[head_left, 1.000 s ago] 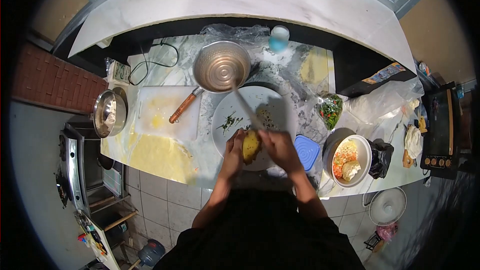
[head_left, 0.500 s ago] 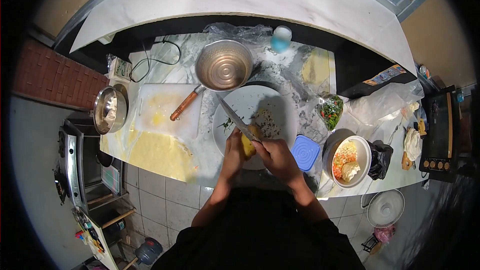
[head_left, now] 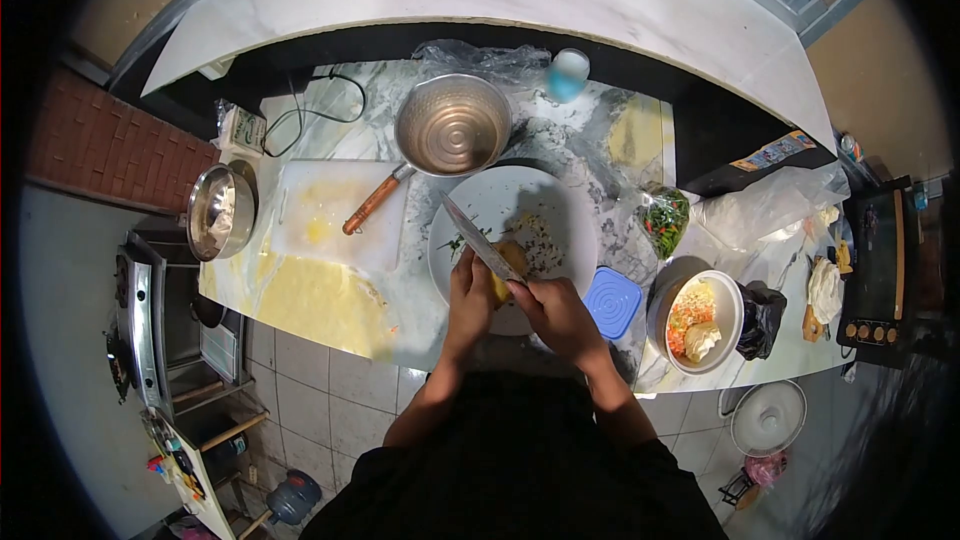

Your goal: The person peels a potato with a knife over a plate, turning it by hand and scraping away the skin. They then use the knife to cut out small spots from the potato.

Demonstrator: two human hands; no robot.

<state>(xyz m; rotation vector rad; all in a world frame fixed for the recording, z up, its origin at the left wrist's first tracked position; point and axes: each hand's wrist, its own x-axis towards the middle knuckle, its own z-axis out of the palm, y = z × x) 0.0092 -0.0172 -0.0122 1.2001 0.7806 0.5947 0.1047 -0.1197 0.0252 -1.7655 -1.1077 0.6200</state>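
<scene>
My right hand (head_left: pixel 560 312) is closed around the handle of a large kitchen knife (head_left: pixel 468 230), whose blade points up and to the left. In my closed left hand (head_left: pixel 468 302) is a yellow potato (head_left: pixel 500 290), with the blade lying across it. Both hands are over the near side of a wide white plate (head_left: pixel 512 183). Chopped green herbs (head_left: pixel 460 242) and small pale chopped bits (head_left: pixel 545 240) lie on that plate. My fingers and the blade hide part of the potato.
Beyond the plate stands a metal saucepan (head_left: pixel 452 125), its wooden handle reaching over a white cutting board (head_left: pixel 330 202). A metal bowl (head_left: pixel 232 225) is at left. On the right are a blue lid (head_left: pixel 612 302), a bag of chillies (head_left: pixel 663 222) and a white bowl of chopped vegetables (head_left: pixel 733 318).
The knife has shifted slightly over the potato, which is still in my left hand. The view has moved a little; the other things keep their places.
</scene>
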